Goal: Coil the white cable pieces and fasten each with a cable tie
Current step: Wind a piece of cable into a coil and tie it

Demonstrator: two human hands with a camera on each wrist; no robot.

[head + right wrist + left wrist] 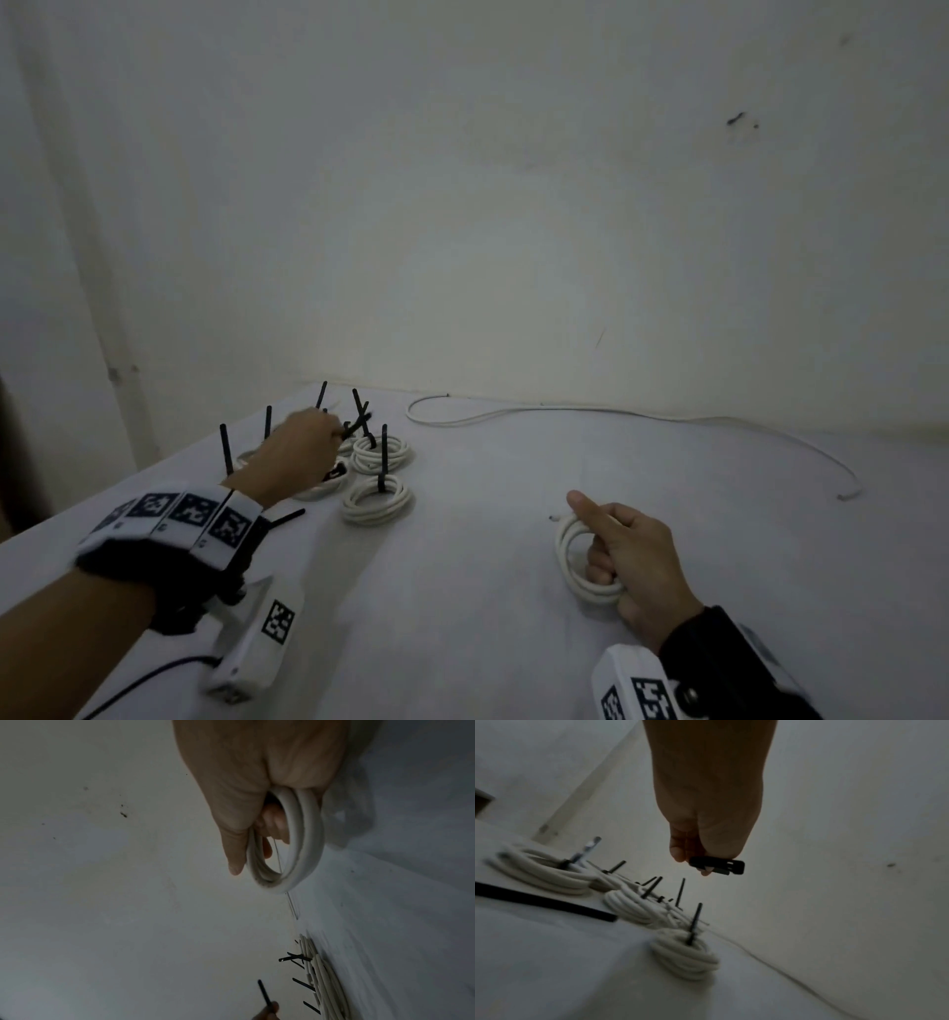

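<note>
Right hand (634, 560) grips an untied round coil of white cable (583, 560), well right of the tied white coils (377, 478); left hand (303, 452) above them pinches a black plastic cable tie (717, 867).

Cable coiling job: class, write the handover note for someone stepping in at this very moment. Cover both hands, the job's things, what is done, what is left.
Left hand: pinching a black cable tie above the tied coils.
Right hand: gripping a wound, untied coil.
Done: several coils tied, grouped at the table's left.
Left: tie the held coil, then coil and tie the loose cable by the wall.
</note>
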